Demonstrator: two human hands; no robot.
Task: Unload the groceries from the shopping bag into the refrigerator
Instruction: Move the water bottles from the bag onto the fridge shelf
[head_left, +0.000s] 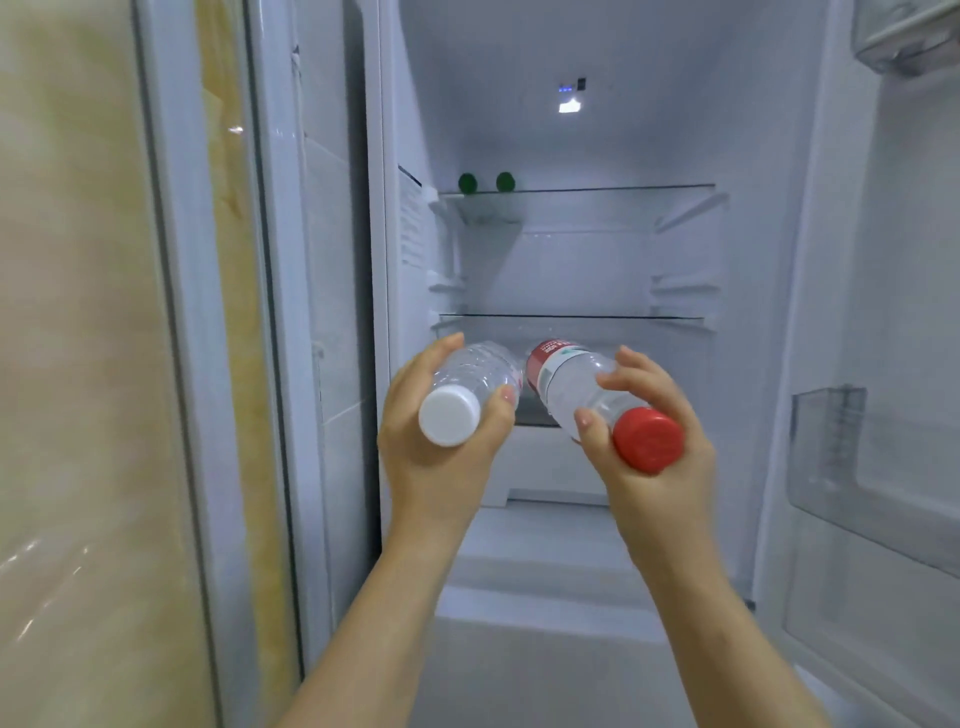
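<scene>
The refrigerator (571, 260) stands open in front of me. My left hand (431, 441) grips a clear water bottle with a white cap (470, 382), its cap pointing toward me. My right hand (660, 431) grips a clear water bottle with a red cap and a red label (571, 379), also lying cap toward me. Both bottles point into the refrigerator, just below the lower glass shelf (571, 318). Two green caps (485, 183) show at the back left of the upper glass shelf (623, 188). The shopping bag is out of view.
The open refrigerator door on the right carries a clear door bin (857, 457) and another bin at top right (904, 36). A white drawer front (550, 467) sits below the bottles. A beige tiled wall (78, 364) fills the left.
</scene>
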